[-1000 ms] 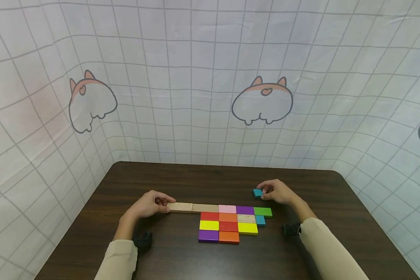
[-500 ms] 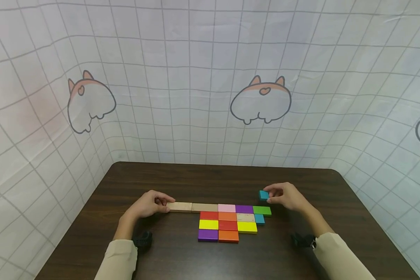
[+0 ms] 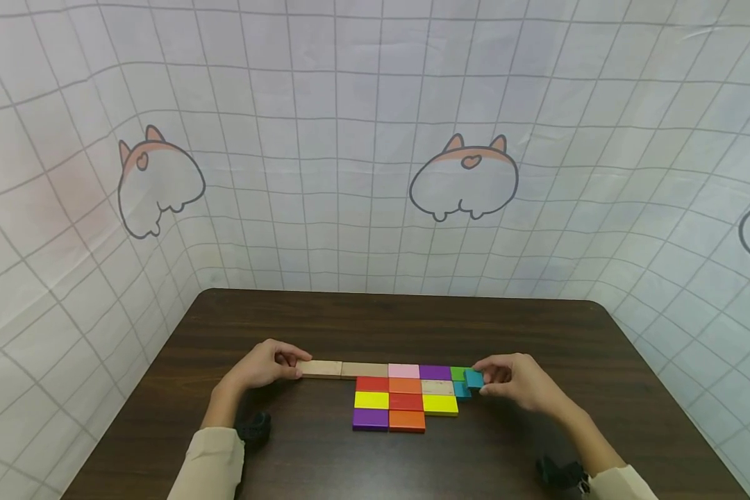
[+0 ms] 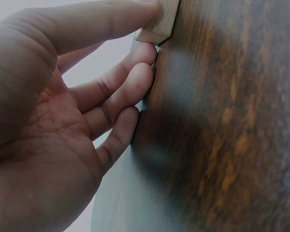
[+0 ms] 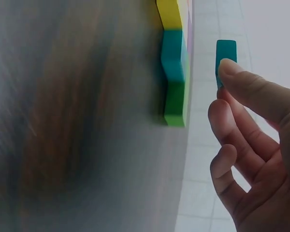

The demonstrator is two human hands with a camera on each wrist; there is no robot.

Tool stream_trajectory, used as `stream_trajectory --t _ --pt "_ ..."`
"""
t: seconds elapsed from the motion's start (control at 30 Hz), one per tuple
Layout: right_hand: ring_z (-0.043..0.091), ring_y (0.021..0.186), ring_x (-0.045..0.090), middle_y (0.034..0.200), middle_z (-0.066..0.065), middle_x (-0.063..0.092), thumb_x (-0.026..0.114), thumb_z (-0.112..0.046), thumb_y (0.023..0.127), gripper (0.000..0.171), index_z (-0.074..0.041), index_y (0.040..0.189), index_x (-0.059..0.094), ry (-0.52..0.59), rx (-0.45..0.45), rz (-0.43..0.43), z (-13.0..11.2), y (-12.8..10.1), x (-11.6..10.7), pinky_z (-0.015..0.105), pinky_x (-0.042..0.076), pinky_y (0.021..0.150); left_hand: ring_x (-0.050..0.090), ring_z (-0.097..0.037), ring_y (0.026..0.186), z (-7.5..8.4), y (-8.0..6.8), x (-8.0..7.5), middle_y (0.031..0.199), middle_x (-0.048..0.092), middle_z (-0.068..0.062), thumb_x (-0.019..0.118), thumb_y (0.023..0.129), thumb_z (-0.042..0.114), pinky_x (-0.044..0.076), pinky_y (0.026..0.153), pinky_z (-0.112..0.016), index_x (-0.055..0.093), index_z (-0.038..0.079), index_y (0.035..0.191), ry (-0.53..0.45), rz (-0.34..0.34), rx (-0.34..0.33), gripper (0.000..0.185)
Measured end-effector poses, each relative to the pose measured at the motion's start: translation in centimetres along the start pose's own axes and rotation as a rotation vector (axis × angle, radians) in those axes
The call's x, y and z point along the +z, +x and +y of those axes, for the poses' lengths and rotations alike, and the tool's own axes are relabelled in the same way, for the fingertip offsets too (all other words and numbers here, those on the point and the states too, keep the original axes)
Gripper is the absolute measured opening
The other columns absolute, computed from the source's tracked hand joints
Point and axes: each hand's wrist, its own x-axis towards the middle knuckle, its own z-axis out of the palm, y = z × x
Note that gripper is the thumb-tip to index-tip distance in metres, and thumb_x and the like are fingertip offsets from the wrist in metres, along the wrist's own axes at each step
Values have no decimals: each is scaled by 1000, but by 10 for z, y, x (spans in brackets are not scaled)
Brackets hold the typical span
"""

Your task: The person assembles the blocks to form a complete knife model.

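Flat coloured wooden blocks lie packed together on a dark wooden table (image 3: 381, 326). My right hand (image 3: 515, 383) pinches a small teal block (image 3: 473, 378) (image 5: 225, 57) just above the green block (image 3: 457, 373) (image 5: 175, 102) at the right end of the top row. A second teal block (image 3: 462, 389) (image 5: 171, 53) lies flat below the green one. My left hand (image 3: 264, 365) (image 4: 63, 111) touches the left end of a plain wood block (image 3: 320, 369) (image 4: 158, 21) with its fingertips.
The layout holds pink (image 3: 403, 371), purple (image 3: 435, 372), red (image 3: 373, 383), orange (image 3: 407, 421) and yellow (image 3: 440, 404) blocks. A white gridded cloth (image 3: 350, 173) with cartoon prints walls in the table's back and sides.
My right hand carried the small teal block from the bare table behind the layout forward and down to the green block. My left hand stayed on the wood block.
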Motion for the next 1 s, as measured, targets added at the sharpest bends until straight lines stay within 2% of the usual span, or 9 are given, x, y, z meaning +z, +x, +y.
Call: stream_trajectory --t 0.43,0.73,1.0 --pt "8 73 59 82 -10 63 85 -14 86 28 -8 111 75 31 -40 -113 -28 -6 28 27 53 66 57 -19 72 1 -2 0 82 65 0 81 90 10 48 64 -32 79 10 114 -2 6 -1 24" --pt "6 73 58 79 -11 62 87 -17 84 27 -12 107 74 55 -44 -172 -36 -3 45 26 51 66 57 -17 72 4 -3 1 84 65 0 80 90 10 48 65 -31 79 8 114 3 4 5 24" --pt "5 72 57 79 -11 60 89 -18 83 27 -14 104 72 61 -55 -191 -43 -2 54 26 50 65 56 -19 72 3 -2 0 83 65 -1 80 90 8 47 64 -32 79 8 115 -4 3 -4 24"
